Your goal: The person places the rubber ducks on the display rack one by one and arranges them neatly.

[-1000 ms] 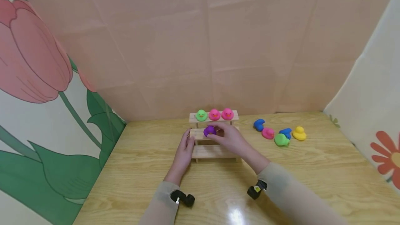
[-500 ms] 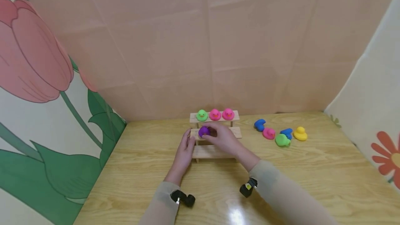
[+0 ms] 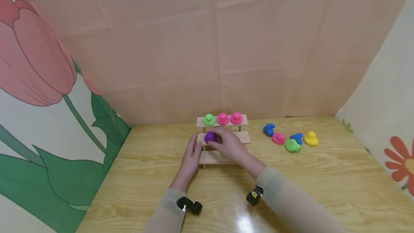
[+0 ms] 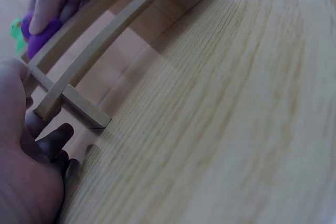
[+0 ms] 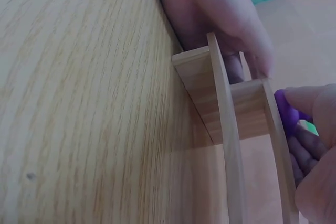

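A small three-tier wooden display stand (image 3: 220, 157) rises from the table toward the back. My left hand (image 3: 191, 155) holds its left end; in the left wrist view the thumb lies at the middle tier and the fingers curl round behind the side. With thumb and fingers my right hand (image 3: 232, 146) pinches a purple rubber duck (image 3: 210, 138) at the left end of the middle tier. On the top tier a green duck (image 3: 209, 119) and two pink ducks (image 3: 222, 119) face forward in a row.
Right of the stand lie several loose ducks: blue ducks (image 3: 268, 129), a pink duck (image 3: 278, 138), a green duck (image 3: 292, 145) and a yellow duck (image 3: 311, 138). A draped pinkish cloth (image 3: 220, 64) closes off the table's (image 3: 136, 190) back edge.
My right hand has shifted left along the middle tier with the purple duck, moving only slightly in the last half second. The left hand has stayed on the stand's left end.
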Motion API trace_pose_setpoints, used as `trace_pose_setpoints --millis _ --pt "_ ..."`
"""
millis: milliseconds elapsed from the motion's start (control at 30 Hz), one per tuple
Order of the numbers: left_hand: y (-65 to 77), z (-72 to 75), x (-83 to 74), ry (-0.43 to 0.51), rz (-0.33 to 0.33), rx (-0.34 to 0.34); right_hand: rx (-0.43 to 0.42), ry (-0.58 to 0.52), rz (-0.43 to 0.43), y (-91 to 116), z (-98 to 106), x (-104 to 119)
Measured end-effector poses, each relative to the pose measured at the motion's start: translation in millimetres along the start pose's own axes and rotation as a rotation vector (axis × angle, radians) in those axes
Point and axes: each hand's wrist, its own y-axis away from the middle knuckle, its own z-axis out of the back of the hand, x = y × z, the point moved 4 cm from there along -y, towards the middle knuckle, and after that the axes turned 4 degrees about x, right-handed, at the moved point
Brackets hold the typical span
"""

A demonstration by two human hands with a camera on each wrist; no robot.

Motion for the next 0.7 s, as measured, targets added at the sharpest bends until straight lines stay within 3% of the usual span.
trace_pose_setpoints --millis 700 --pt "0.2 0.2 -0.7 -0.013 -0.002 -0.002 -0.048 0.093 0.001 -1.5 -5.5 0.8"
